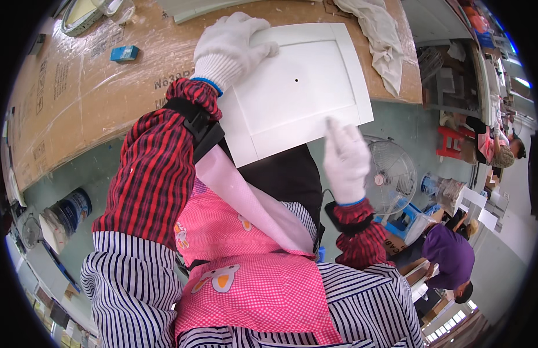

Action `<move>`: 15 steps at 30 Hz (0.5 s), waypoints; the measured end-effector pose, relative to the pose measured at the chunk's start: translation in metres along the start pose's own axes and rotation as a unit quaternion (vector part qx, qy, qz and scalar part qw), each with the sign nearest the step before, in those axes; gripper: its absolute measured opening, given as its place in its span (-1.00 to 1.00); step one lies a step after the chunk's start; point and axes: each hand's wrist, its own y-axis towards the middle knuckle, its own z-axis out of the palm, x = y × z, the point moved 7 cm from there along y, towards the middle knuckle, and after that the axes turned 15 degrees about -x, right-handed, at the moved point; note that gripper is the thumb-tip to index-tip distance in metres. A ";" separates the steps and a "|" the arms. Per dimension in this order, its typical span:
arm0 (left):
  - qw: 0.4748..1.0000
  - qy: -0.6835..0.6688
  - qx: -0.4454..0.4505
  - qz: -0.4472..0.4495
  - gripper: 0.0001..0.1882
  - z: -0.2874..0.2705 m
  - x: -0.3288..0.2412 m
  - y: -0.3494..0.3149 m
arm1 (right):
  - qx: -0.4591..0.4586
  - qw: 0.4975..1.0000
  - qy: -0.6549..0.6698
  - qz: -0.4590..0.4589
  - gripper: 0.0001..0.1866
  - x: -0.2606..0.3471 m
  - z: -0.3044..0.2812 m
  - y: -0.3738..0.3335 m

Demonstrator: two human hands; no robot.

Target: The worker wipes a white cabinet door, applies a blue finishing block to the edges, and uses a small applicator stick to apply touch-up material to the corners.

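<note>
— What are the hands doing?

— The left hand (231, 43), in a white knit glove, is lying over the far left corner of a white framed panel (295, 87), with its fingers curling over the edge and gripping it. The right hand (345, 159), gloved the same way, is hovering at the panel's near right edge; it is blurring, and its fingers are pointing up loosely, so I cannot tell whether they are touching the panel.

— Where is the panel sitting?

— It is tilting against the near edge of a cardboard-covered table (77, 93), overhanging toward the person's pink apron (251, 278). A small dark hole is showing at its centre.

— What else is lying around?

— A blue block (124, 53) is resting on the table at far left, and a pale cloth (379, 35) is draping at far right. A fan (390, 177) is standing on the floor at right, near a crouching person in purple (451, 255). A paint can (69, 211) is sitting at left.
</note>
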 end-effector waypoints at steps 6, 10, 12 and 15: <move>1.000 -0.007 -0.003 0.006 -0.41 -0.004 -0.007 0.000 | 0.012 1.000 -0.012 0.004 -0.65 0.011 0.005 -0.003; 1.000 0.000 -0.022 0.008 -0.41 -0.003 -0.004 -0.001 | 0.042 0.999 -0.020 0.002 -0.63 0.021 0.008 -0.010; 1.000 0.014 0.009 -0.013 -0.41 0.000 -0.002 0.000 | 0.059 0.998 -0.012 -0.029 -0.62 0.028 0.011 -0.013; 0.999 0.030 0.015 -0.012 -0.40 0.000 -0.005 0.001 | 0.028 0.999 -0.034 -0.019 -0.62 0.019 0.006 -0.010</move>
